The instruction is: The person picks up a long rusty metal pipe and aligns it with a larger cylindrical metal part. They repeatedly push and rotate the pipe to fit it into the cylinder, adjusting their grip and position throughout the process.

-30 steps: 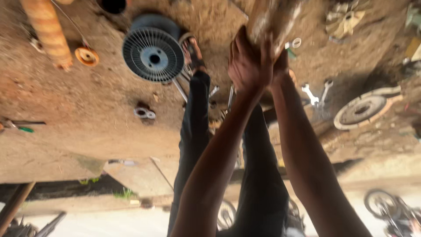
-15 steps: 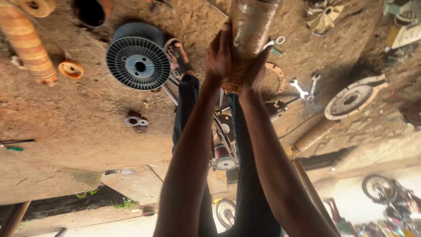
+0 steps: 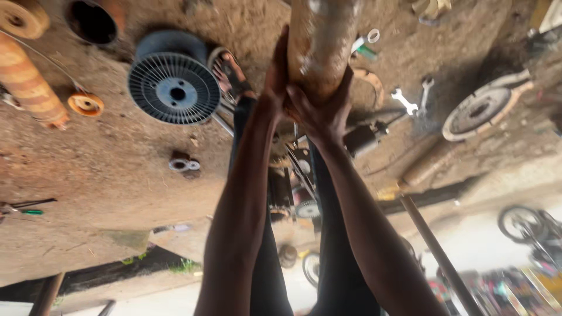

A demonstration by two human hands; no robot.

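Note:
Both my arms reach up the middle of the view to a thick, rusty metal cylinder [image 3: 322, 41] at the top centre. My left hand [image 3: 275, 79] wraps its left side. My right hand [image 3: 323, 114] cups its lower end from below and the right. The cylinder's upper part runs out of the frame. Behind my arms are my legs in dark trousers [image 3: 269, 193], with one sandalled foot [image 3: 231, 70] on the dirt ground beside the cylinder.
A dark finned round drum [image 3: 174, 88] lies left of my foot, with a small bearing [image 3: 184, 165] below it. A rusty ribbed coil [image 3: 26, 82], an orange ring [image 3: 85, 104], two spanners [image 3: 413, 96], a round disc [image 3: 480, 111] and a long rod [image 3: 439, 257] lie around.
The view has closed in on the cylinder and my hands. My hands have shifted from a high, blurred hold to a firm grip around the cylinder's lower end.

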